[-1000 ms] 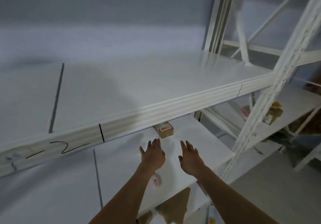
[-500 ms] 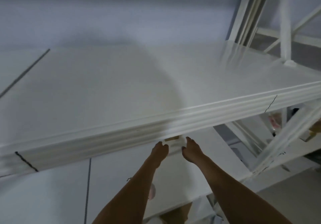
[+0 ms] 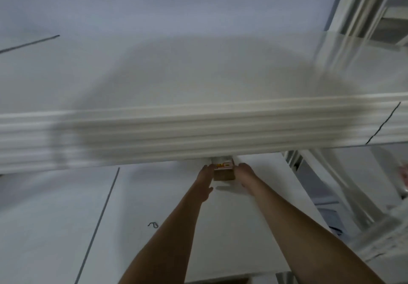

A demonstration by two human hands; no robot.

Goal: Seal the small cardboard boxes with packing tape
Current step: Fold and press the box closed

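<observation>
Shelving: we see a white upper shelf (image 3: 198, 74) w/ ribbed front edge, blurred, across mid-frame.
Lower shelf (image 3: 154, 206): white, beneath it; both our forearms reach over it.
Left hand (image 3: 204, 183): we hold it vs. the box's left side; fingers look pressed on it, exact lay too blurred to tell.
Right hand (image 3: 246, 174): on the box's right side; fingers wrap it, tips hidden.
Small cardboard box (image 3: 223, 171): btw. our hands, at the upper shelf's edge, red-yellow label on top.
</observation>
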